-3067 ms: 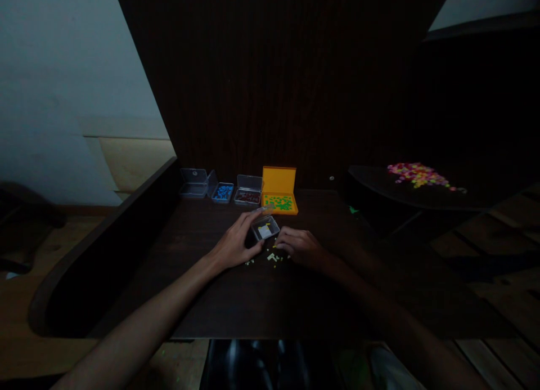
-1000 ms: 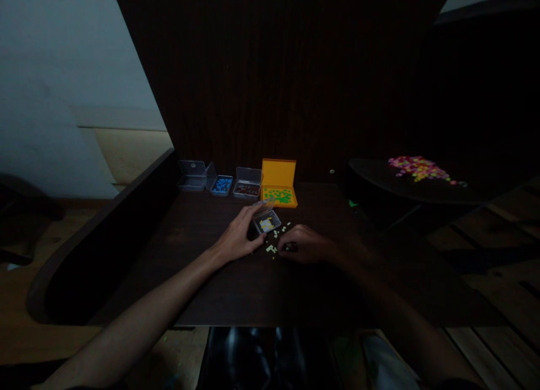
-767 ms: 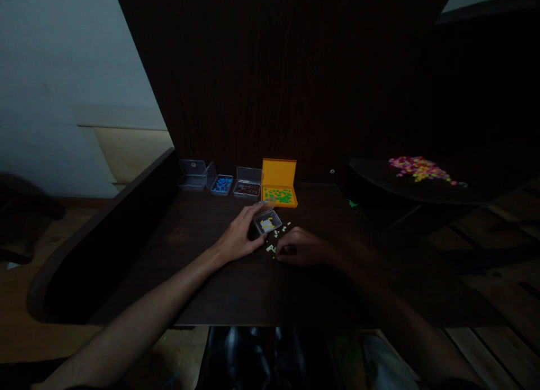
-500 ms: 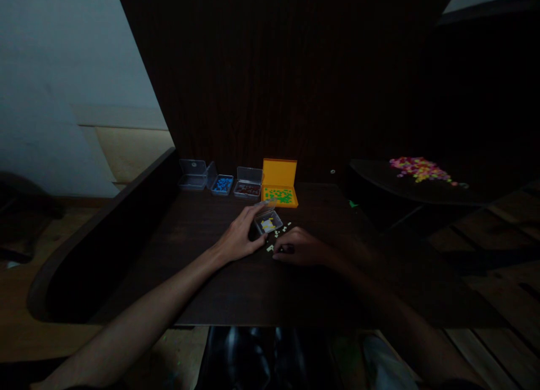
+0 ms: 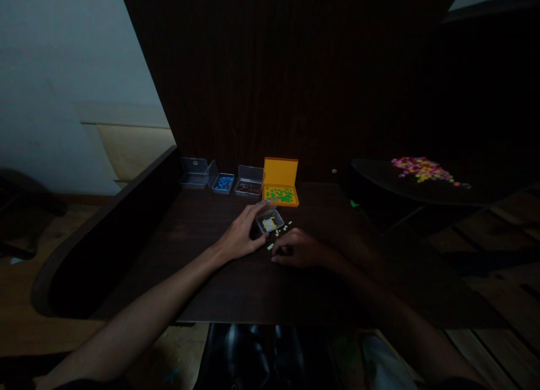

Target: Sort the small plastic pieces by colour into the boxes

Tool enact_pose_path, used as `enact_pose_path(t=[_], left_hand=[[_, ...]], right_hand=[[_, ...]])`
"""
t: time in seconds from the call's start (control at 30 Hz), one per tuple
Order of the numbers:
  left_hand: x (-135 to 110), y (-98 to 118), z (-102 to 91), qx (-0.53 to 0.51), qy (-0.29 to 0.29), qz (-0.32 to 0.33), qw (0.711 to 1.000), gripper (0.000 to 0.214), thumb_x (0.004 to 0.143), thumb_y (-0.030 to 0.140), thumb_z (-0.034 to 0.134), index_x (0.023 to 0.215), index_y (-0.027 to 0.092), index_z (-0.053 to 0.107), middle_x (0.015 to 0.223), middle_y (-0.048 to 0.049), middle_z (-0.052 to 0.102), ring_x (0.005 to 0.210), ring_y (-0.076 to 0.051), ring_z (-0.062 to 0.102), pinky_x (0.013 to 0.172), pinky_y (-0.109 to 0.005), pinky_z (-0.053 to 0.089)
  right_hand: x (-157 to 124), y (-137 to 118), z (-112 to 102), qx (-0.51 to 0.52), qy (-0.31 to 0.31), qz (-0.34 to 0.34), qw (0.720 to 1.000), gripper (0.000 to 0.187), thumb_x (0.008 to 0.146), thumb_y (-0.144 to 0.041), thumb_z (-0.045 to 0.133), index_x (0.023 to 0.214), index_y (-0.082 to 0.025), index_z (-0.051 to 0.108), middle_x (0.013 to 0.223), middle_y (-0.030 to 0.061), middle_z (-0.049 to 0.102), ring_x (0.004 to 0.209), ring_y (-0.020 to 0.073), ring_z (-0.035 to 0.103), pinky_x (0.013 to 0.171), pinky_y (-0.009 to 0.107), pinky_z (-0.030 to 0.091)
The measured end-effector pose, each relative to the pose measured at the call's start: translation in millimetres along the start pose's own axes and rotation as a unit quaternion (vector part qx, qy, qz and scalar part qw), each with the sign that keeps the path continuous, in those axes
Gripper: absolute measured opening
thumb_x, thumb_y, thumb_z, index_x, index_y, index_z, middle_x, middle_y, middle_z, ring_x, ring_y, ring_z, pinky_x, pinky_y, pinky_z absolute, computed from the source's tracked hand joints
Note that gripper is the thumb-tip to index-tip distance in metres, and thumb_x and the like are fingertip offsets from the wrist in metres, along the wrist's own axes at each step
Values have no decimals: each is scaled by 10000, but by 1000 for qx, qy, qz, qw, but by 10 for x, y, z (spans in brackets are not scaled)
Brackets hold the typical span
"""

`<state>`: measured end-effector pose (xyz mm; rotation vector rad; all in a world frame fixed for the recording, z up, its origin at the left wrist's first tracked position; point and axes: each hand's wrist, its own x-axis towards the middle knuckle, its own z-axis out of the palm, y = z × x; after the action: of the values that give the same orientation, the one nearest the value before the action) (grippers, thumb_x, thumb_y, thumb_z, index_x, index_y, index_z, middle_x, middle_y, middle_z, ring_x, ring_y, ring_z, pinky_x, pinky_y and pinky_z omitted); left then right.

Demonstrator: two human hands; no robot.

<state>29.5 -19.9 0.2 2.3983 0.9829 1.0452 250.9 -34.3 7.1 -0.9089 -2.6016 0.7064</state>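
STEP: you're gathering small pale loose beads (image 5: pixel 278 231) off the dark wooden bench (image 5: pixel 253 283) | left hand (image 5: pixel 240 238) braces the small clear plastic box (image 5: pixel 269 221) | right hand (image 5: pixel 295 249) curled, pinch unclear, at box's 5 o'clock | NEXT: likely drop into box | COUNT: five boxes, far four at 12 o'clock

On the dark table (image 5: pixel 219 288), the left hand (image 5: pixel 238 239) cups a small clear box (image 5: pixel 269 222) whose loose pale pieces (image 5: pixel 280 231) lie at the right hand's (image 5: pixel 297 249) eleven o'clock.
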Motion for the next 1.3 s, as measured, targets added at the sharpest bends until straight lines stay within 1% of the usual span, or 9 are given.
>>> enact_pose_path(t=[0.1,0.17,0.53,0.63,0.8,0.97,1.17,1.23,1.3], left_hand=[[-2,2,-4,0,-4,-4,1000,720,812,241,638,1444,214,294,1343,-119,485,1267,-262,487,1080,-426,423],[-5,2,-4,2,-3,-6,1000,726,810,240,641,1446,216,292,1341,-117,486,1263,-262,491,1081,-426,424],[-8,4,-4,3,-4,-8,1000,725,807,233,638,1445,214,295,1348,-117,485,1266,-264,490,1086,-436,419],[-8,6,-5,5,-6,-8,1000,719,811,249,639,1443,216,298,1347,-118,485,1262,-266,495,1077,-438,429],[-14,-1,-4,3,-5,-1,1000,716,809,239,642,1439,212,301,1357,-117,480,1275,-259,482,1088,-425,420],[-16,4,-9,2,-11,2,1000,713,816,242,633,1441,214,291,1381,-125,462,1290,-264,470,1095,-440,411],[-16,8,-13,-1,-15,-4,1000,724,808,237,638,1444,210,292,1371,-129,472,1285,-271,477,1093,-452,413],[-17,7,-11,-3,-14,-5,1000,731,803,231,644,1445,212,295,1369,-128,477,1285,-273,477,1092,-453,413],[-18,11,-9,-6,-15,-3,1000,740,796,223,650,1446,221,297,1372,-123,480,1283,-274,480,1087,-450,420]], right_hand=[[-22,34,-24,-5,8,0,1000,140,765,-274,693,867,-185,727,722,7,691,669,127,616,704,246,439],[-35,58,-40,-6,-2,-1,1000,141,756,-250,686,879,-194,727,763,10,707,703,134,632,722,250,445],[-28,57,-100,-4,-31,-11,999,168,770,-228,668,922,-198,734,795,18,726,691,130,636,690,241,445],[-26,57,-90,-17,-30,-10,999,158,776,-259,680,908,-195,740,787,18,725,696,132,634,704,248,440],[-13,52,-90,-7,-40,-7,999,187,805,-341,682,892,-190,748,769,22,729,670,127,632,665,236,433],[0,34,-100,1,-38,-10,999,144,832,-301,663,868,-195,754,811,27,747,689,127,639,692,238,438],[10,22,-102,27,-36,-5,999,163,849,-292,637,863,-172,747,763,32,727,655,120,616,663,232,432],[3,28,-121,65,-29,6,997,218,853,-341,629,871,-159,747,692,18,691,600,106,576,618,217,419],[-4,42,-143,104,-4,28,994,284,846,-402,626,875,-147,748,602,-10,624,534,88,509,548,200,383]])
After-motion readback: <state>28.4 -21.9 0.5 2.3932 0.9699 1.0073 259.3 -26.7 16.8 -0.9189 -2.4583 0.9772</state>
